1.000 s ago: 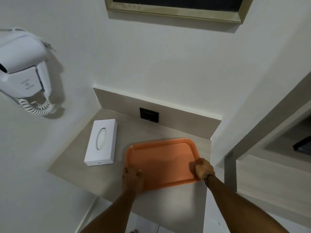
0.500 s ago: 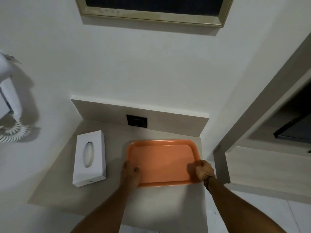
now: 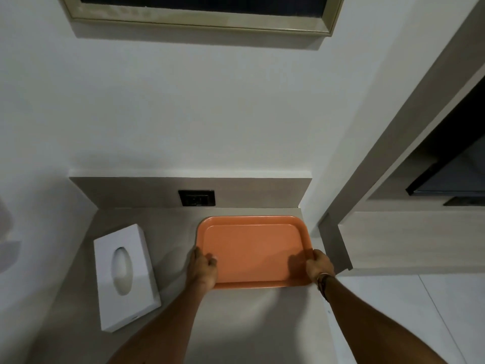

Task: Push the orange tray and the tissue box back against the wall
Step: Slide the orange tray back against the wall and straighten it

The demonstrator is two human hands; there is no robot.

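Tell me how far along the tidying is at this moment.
Done: nothing fully. In hand: the left hand and right hand grip the orange tray at its near corners; counter shows between its far edge and the backsplash. Left: the tissue box, untouched, well short of the wall.

Smooth matt plastic orange tray [image 3: 252,248], matt white tissue box [image 3: 126,274], pale wood-grain counter [image 3: 249,324]

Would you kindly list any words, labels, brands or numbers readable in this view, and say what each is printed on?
None can be read.
White tissue box: a tiny dark mark on its near end face, too small to read.
Black wall socket: no legible marking.
Orange tray: plain, no print.
Dark screen at right: no text shows.
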